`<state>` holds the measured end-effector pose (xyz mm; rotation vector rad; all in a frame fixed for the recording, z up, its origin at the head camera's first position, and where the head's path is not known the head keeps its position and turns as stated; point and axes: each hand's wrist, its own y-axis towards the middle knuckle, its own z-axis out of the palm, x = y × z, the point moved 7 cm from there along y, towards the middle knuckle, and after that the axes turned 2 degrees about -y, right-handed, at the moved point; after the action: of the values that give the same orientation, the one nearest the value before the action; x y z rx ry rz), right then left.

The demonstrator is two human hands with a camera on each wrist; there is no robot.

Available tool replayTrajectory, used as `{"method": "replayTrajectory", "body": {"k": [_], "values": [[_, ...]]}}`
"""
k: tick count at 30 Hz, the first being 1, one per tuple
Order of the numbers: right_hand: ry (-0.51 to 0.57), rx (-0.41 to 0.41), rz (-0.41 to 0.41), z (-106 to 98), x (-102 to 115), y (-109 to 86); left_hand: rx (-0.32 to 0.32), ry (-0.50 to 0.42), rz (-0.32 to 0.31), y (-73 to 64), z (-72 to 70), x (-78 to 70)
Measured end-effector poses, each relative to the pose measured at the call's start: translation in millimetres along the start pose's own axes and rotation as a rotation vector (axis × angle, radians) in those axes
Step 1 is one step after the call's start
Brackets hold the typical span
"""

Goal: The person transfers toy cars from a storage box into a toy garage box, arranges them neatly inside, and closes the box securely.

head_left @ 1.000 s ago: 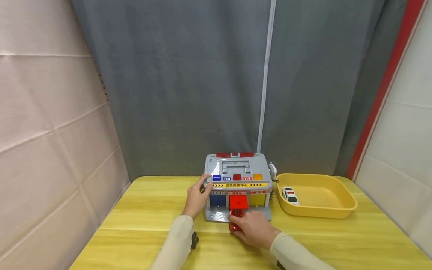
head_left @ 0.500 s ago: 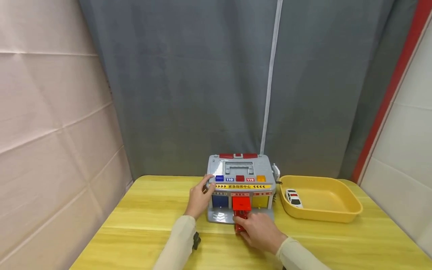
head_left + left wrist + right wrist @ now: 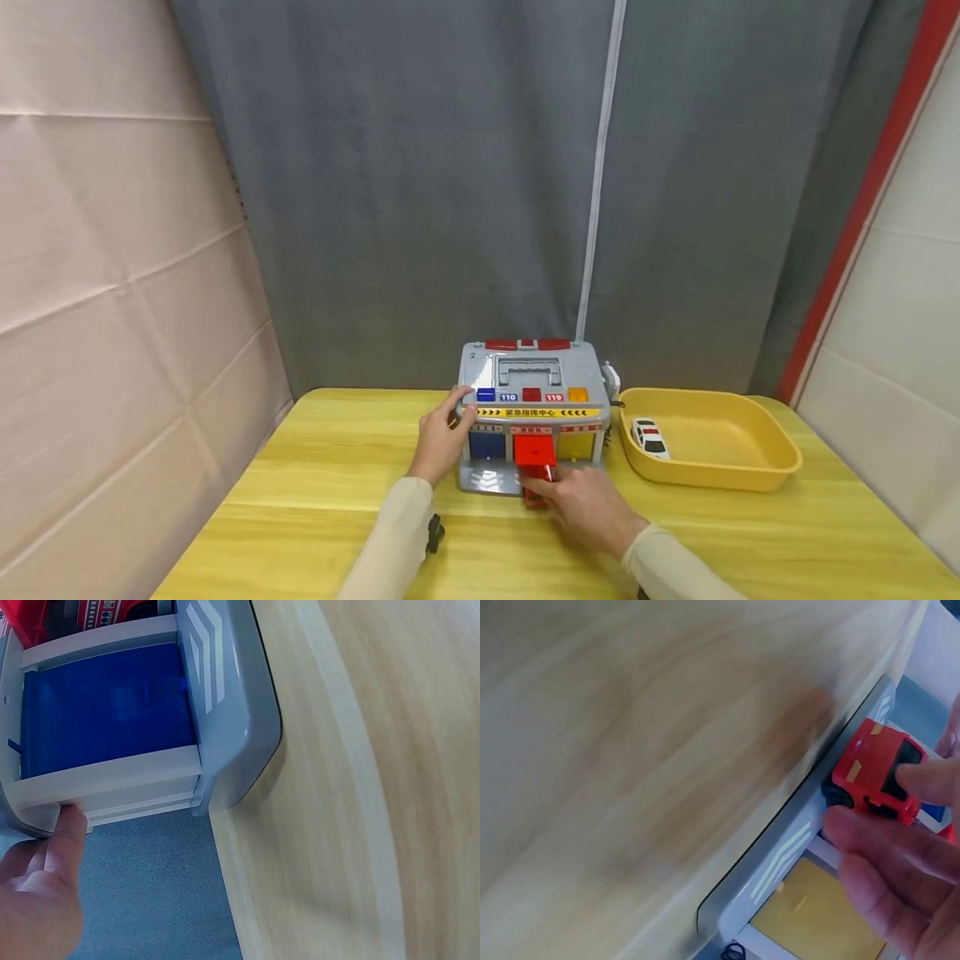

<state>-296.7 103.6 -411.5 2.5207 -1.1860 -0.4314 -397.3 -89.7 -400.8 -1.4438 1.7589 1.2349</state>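
Observation:
A grey toy rescue station (image 3: pixel 577 368) stands on the table with blue and yellow doors at its sides. Its middle red door (image 3: pixel 534 450) is swung up. Under that door, a red toy fire truck (image 3: pixel 870 761) sits on the ramp, partly inside the bay. My right hand (image 3: pixel 588 504) holds the truck, one finger over its windscreen and others along its side in the right wrist view. At the upper left corner of the station, my left hand (image 3: pixel 438 437) grips the housing. One finger presses its side wall in the left wrist view, beside the blue door (image 3: pixel 109 709).
To the right of the station, a yellow tray (image 3: pixel 720 479) holds a white toy car (image 3: pixel 650 438) with a red roof patch. A light wooden table (image 3: pixel 322 500) carries everything, and a grey curtain (image 3: pixel 420 208) hangs behind it.
The red truck has moved further in under the raised red door, with my right hand following it forward. My left hand keeps its grip on the station's corner. The view has shifted slightly.

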Motion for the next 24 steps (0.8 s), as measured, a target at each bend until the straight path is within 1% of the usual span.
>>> {"method": "replayTrajectory", "body": {"k": [6, 10, 13, 15, 17, 18, 20, 24], "values": [[-0.057, -0.071, -0.081, -2.9, 1.8, 0.8, -0.008, 0.001, 0.009, 1.2, -1.2, 0.1], [-0.094, -0.123, -0.121, -3.2, 2.6, 0.4, -0.001, -0.002, 0.002, -0.3, 0.3, -0.2], [-0.114, -0.222, -0.152, -6.1, 3.0, -1.6, -0.003, -0.008, -0.003, -0.9, 1.1, -1.0], [-0.126, -0.303, -0.151, -9.3, 1.9, -3.5, -0.005, -0.013, -0.003, -0.9, 1.2, -1.4], [-0.138, -0.37, -0.124, -12.3, -0.8, -5.5, -0.006, -0.014, -0.007, -1.0, 1.1, -1.7], [-0.146, -0.388, -0.101, -13.2, -2.7, -6.4, -0.007, -0.013, -0.01, -1.0, 1.0, -1.8], [-0.155, -0.393, -0.04, -15.2, -6.5, -6.8, -0.012, -0.011, -0.012, -0.9, 0.7, -2.3], [-0.147, -0.366, 0.081, -15.1, -15.6, -6.8, -0.015, -0.005, -0.017, -2.1, 1.3, -2.8]]}}
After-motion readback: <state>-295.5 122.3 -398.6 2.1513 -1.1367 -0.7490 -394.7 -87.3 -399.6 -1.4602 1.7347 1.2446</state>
